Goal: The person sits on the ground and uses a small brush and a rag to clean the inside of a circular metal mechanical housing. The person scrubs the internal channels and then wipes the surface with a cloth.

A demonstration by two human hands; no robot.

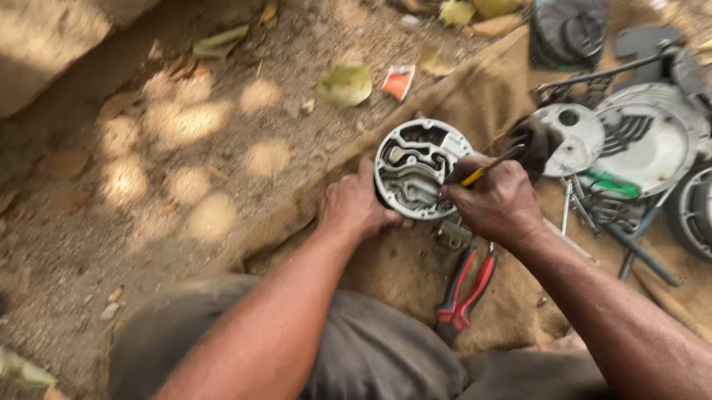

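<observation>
- Head view shows the right hand (494,203) with its fingers (470,198) closed around a screwdriver (491,166) with a yellow grip; the tip end is hidden behind the hand, down at the lower rim of a round metal housing (415,169).
- Left hand (356,208) has its fingers wrapped on the housing's lower left edge, steadying it tilted up toward the camera; the fingertips themselves are hidden behind the rim.
- Housing rests on a piece of brown sacking (417,265) spread over dirt ground, just ahead of the person's knees.
- To do this well, I judge the left hand should brace the housing hard against the sacking so it cannot turn, and the tool should stay square to whatever it bears on, pressed firmly so it does not slip.
- Red-handled pliers (465,287) lie on the sacking just below the right wrist, near to hand.
- Further right sit other round covers (646,139), loose rods and dark tools, well apart from the work.
- Dry leaves (345,84) and a scrap of orange wrapper (397,81) lie on the dirt beyond.
</observation>
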